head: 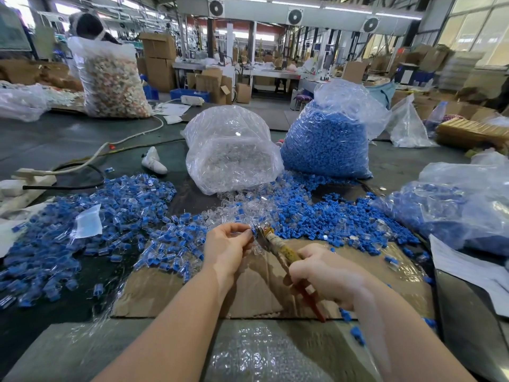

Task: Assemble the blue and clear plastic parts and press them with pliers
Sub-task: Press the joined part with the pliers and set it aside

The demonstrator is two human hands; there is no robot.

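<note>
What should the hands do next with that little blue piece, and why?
Probably squeeze the pliers shut. The left hand pinches a blue and clear part right at the pliers' nose, and the right hand already grips the handles, so the part looks lined up for pressing.

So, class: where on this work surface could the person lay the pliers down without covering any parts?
The bare brown cardboard sheet between the forearms, below the left hand, is free. Left of it the assembled blue-and-clear pieces crowd; beyond the pliers loose blue caps do.
</note>
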